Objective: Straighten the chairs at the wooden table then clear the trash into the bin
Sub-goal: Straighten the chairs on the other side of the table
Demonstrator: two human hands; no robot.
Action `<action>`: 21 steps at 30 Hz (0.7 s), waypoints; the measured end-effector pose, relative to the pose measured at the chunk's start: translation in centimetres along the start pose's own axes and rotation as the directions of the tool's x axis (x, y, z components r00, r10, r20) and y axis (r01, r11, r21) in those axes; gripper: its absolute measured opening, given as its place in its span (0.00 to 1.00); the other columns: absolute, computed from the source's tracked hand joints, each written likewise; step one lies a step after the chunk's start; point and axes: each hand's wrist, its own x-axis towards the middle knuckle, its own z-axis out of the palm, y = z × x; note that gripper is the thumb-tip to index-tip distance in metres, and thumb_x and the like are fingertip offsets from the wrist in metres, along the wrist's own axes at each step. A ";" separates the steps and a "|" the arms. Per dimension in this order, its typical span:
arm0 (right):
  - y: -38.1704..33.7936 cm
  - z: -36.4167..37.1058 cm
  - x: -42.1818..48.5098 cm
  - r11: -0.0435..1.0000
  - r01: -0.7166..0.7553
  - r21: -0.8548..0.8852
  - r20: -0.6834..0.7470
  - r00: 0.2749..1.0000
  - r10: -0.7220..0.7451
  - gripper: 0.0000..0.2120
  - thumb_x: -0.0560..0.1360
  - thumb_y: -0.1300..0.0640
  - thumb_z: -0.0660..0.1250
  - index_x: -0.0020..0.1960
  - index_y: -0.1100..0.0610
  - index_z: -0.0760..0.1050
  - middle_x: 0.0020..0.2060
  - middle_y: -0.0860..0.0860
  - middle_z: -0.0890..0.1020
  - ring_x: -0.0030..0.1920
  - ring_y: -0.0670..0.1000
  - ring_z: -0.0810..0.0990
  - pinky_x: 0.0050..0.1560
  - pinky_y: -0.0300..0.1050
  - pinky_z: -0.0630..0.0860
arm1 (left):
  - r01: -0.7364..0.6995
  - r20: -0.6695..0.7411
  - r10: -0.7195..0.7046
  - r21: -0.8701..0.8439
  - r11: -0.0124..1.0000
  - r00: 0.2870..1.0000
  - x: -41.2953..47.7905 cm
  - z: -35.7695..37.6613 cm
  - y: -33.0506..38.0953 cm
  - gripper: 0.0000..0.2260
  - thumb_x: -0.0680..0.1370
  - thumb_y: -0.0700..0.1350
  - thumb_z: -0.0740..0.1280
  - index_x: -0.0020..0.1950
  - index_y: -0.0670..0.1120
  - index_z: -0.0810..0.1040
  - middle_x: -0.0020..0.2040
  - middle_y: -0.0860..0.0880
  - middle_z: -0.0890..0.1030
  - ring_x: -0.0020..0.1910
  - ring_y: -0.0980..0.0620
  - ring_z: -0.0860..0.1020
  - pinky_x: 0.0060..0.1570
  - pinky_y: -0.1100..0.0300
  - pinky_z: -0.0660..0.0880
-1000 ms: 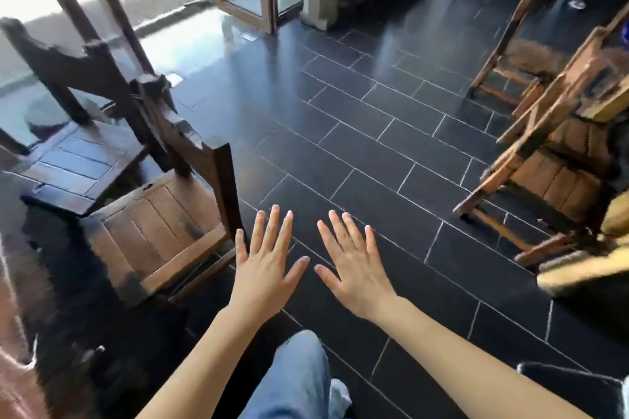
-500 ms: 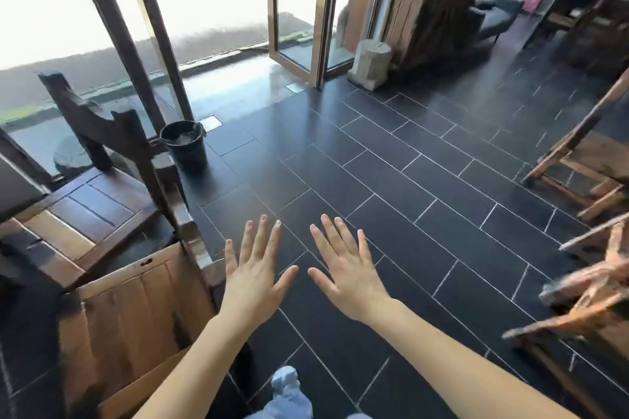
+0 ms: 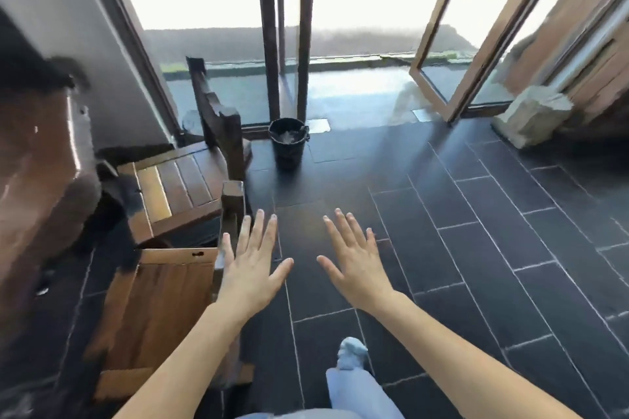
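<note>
Hands unchanged: left hand (image 3: pixel 250 269) and right hand (image 3: pixel 357 269) flat, fingers spread, holding nothing. View has swung toward window; bin (image 3: pixel 287 143) now straight ahead. Near chair (image 3: pixel 160 309) and far chair (image 3: pixel 183 187) at left beside wooden table (image 3: pixel 41 180). Judgement: straightening not yet begun.

A rustic dining room or café: heavy wooden chairs (image 3: pixel 183 187), dark tiled floor (image 3: pixel 476 248), glass doors (image 3: pixel 476 27).
</note>
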 end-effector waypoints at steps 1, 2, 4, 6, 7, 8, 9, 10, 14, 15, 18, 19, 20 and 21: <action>0.6 -0.7 2.0 0.998 0.057 -0.009 0.026 0.998 -0.057 0.35 0.73 0.36 0.41 0.77 0.46 0.41 0.77 0.46 0.40 0.76 0.48 0.36 0.75 0.57 0.39 | 0.063 -0.006 -0.063 -0.004 0.998 0.998 1.0 0.0 0.2 0.34 0.79 0.60 0.51 0.75 0.52 0.33 0.76 0.51 0.33 0.74 0.50 0.32 0.72 0.43 0.35; 1.1 -1.4 3.9 0.994 0.112 -0.014 0.055 0.992 -0.111 0.33 0.76 0.37 0.44 0.77 0.46 0.41 0.77 0.46 0.40 0.76 0.48 0.35 0.75 0.57 0.39 | 0.121 -0.009 -0.121 -0.004 0.993 0.993 1.8 -0.1 0.4 0.34 0.79 0.61 0.51 0.75 0.52 0.33 0.76 0.50 0.33 0.74 0.50 0.33 0.72 0.42 0.35; 1.4 -2.5 7.3 0.974 0.224 -0.005 0.109 0.969 -0.223 0.31 0.79 0.42 0.51 0.77 0.46 0.41 0.77 0.46 0.40 0.76 0.48 0.35 0.74 0.55 0.38 | 0.229 -0.020 -0.229 -0.002 0.974 0.973 3.0 -0.3 0.6 0.33 0.78 0.63 0.47 0.75 0.52 0.33 0.76 0.50 0.34 0.75 0.49 0.33 0.71 0.42 0.36; 0.9 -3.1 11.0 0.938 0.347 0.009 0.155 0.926 -0.344 0.32 0.80 0.44 0.54 0.77 0.47 0.42 0.77 0.47 0.41 0.76 0.49 0.36 0.74 0.55 0.38 | 0.350 -0.059 -0.352 -0.046 0.936 0.934 3.8 -0.4 0.5 0.33 0.76 0.64 0.44 0.75 0.52 0.34 0.76 0.50 0.35 0.75 0.49 0.34 0.71 0.42 0.36; 0.3 -3.1 12.8 0.912 0.410 0.012 0.180 0.896 -0.405 0.32 0.80 0.44 0.55 0.78 0.47 0.43 0.78 0.47 0.42 0.76 0.50 0.36 0.75 0.56 0.39 | 0.409 -0.073 -0.414 -0.074 0.910 0.907 3.9 -0.5 0.3 0.33 0.77 0.64 0.46 0.76 0.52 0.36 0.77 0.50 0.36 0.75 0.49 0.35 0.71 0.43 0.35; -0.6 -2.7 14.4 0.884 0.466 0.016 0.204 0.864 -0.459 0.32 0.80 0.44 0.55 0.78 0.48 0.43 0.78 0.48 0.42 0.76 0.50 0.37 0.75 0.58 0.40 | 0.466 -0.074 -0.472 -0.091 0.880 0.878 3.6 -0.6 0.0 0.32 0.78 0.63 0.47 0.76 0.52 0.36 0.77 0.49 0.36 0.75 0.49 0.35 0.70 0.43 0.35; -1.8 -2.3 15.7 0.857 0.514 0.027 0.229 0.832 -0.506 0.32 0.80 0.44 0.55 0.78 0.48 0.43 0.78 0.48 0.43 0.76 0.50 0.37 0.75 0.58 0.41 | 0.524 -0.063 -0.531 -0.093 0.846 0.845 3.0 -0.7 -0.4 0.32 0.79 0.62 0.48 0.76 0.52 0.36 0.77 0.49 0.36 0.75 0.49 0.34 0.70 0.43 0.34; -3.1 -1.8 16.7 0.830 0.557 0.045 0.247 0.798 -0.549 0.32 0.80 0.44 0.55 0.77 0.47 0.43 0.78 0.48 0.43 0.76 0.50 0.37 0.75 0.59 0.41 | 0.583 -0.058 -0.589 -0.091 0.807 0.806 2.4 -0.8 -0.9 0.32 0.79 0.62 0.48 0.76 0.52 0.35 0.77 0.49 0.35 0.75 0.49 0.34 0.70 0.44 0.33; -8.0 0.1 20.6 0.687 0.723 0.079 0.282 0.644 -0.711 0.32 0.79 0.43 0.56 0.77 0.47 0.44 0.78 0.48 0.43 0.76 0.51 0.37 0.75 0.60 0.40 | 0.758 -0.088 -0.760 -0.061 0.649 0.644 1.0 -1.0 -4.0 0.33 0.76 0.65 0.40 0.76 0.52 0.35 0.77 0.48 0.36 0.75 0.48 0.35 0.69 0.44 0.33; -8.9 0.5 21.6 0.659 0.749 0.071 0.289 0.617 -0.732 0.32 0.79 0.42 0.56 0.77 0.47 0.44 0.78 0.48 0.43 0.76 0.51 0.37 0.75 0.61 0.41 | 0.784 -0.093 -0.787 -0.070 0.616 0.610 1.0 -1.1 -4.8 0.33 0.77 0.65 0.42 0.76 0.51 0.36 0.77 0.48 0.37 0.75 0.48 0.36 0.70 0.44 0.34; -11.2 1.5 24.0 0.662 0.745 0.083 0.339 0.603 -0.722 0.33 0.79 0.41 0.56 0.77 0.46 0.43 0.78 0.48 0.42 0.76 0.52 0.37 0.74 0.64 0.42 | 0.828 -0.064 -0.832 -0.077 0.555 0.551 1.6 -1.4 -7.0 0.34 0.78 0.63 0.48 0.76 0.51 0.35 0.77 0.47 0.37 0.75 0.47 0.36 0.71 0.43 0.36; -11.5 1.8 24.8 0.661 0.745 0.091 0.365 0.592 -0.718 0.33 0.79 0.41 0.56 0.77 0.45 0.42 0.78 0.47 0.42 0.76 0.52 0.37 0.74 0.65 0.43 | 0.834 -0.064 -0.838 -0.076 0.546 0.542 2.1 -1.5 -7.5 0.34 0.78 0.63 0.48 0.76 0.51 0.35 0.77 0.47 0.37 0.75 0.47 0.36 0.71 0.43 0.36; -11.8 2.2 25.7 0.654 0.751 0.096 0.395 0.574 -0.717 0.34 0.78 0.41 0.57 0.77 0.44 0.42 0.78 0.47 0.41 0.76 0.52 0.37 0.73 0.67 0.43 | 0.838 -0.067 -0.842 -0.077 0.540 0.536 2.6 -1.6 -7.9 0.34 0.78 0.63 0.49 0.76 0.51 0.35 0.77 0.47 0.37 0.75 0.47 0.36 0.71 0.43 0.36; -12.0 2.6 26.6 0.646 0.758 0.094 0.421 0.558 -0.716 0.34 0.78 0.41 0.57 0.77 0.43 0.42 0.78 0.47 0.41 0.76 0.53 0.37 0.72 0.68 0.44 | 0.844 -0.075 -0.848 -0.085 0.530 0.525 2.9 -1.5 -8.2 0.34 0.78 0.62 0.49 0.76 0.51 0.35 0.77 0.47 0.37 0.75 0.47 0.36 0.71 0.43 0.36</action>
